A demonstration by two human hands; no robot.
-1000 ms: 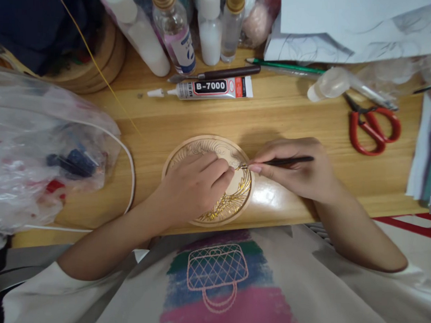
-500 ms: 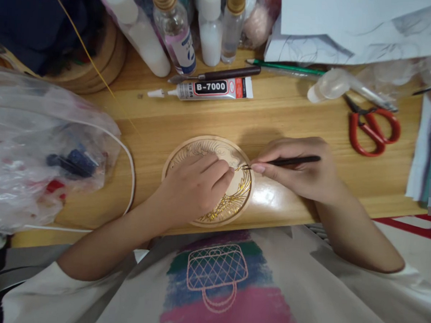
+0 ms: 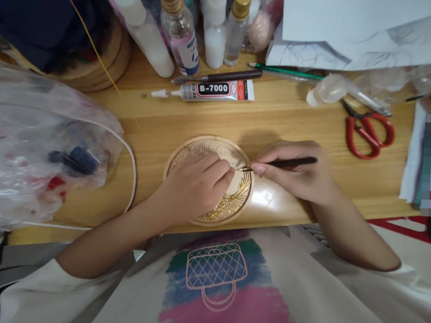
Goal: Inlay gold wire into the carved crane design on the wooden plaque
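Note:
A round wooden plaque (image 3: 172,161) with a drawn feather-like pattern lies on the table, partly covered by my left hand (image 3: 200,185). Shiny gold wire (image 3: 241,189) follows the lines along its right and lower parts. My left hand rests on the plaque, fingers curled, its thumb and forefinger pinched at a short gold strand near the right rim. Between the thumb and fingers of my right hand (image 3: 294,168) are slim dark tweezers (image 3: 291,161). Their tips touch or nearly touch the gold strand beside my left fingertips. The left fingertips are partly hidden.
Behind the plaque lie a B-7000 glue tube (image 3: 219,89) and a dark-handled tool (image 3: 230,75). Several bottles (image 3: 185,44) stand at the back. Red-handled pliers or cutters (image 3: 370,136) lie right, below paper sketches (image 3: 363,24). A plastic bag (image 3: 39,147) and white cable (image 3: 133,176) are left.
The whole view has shifted slightly. Both hands stay nearly in place at the plaque, and the tweezers remain by the gold strand.

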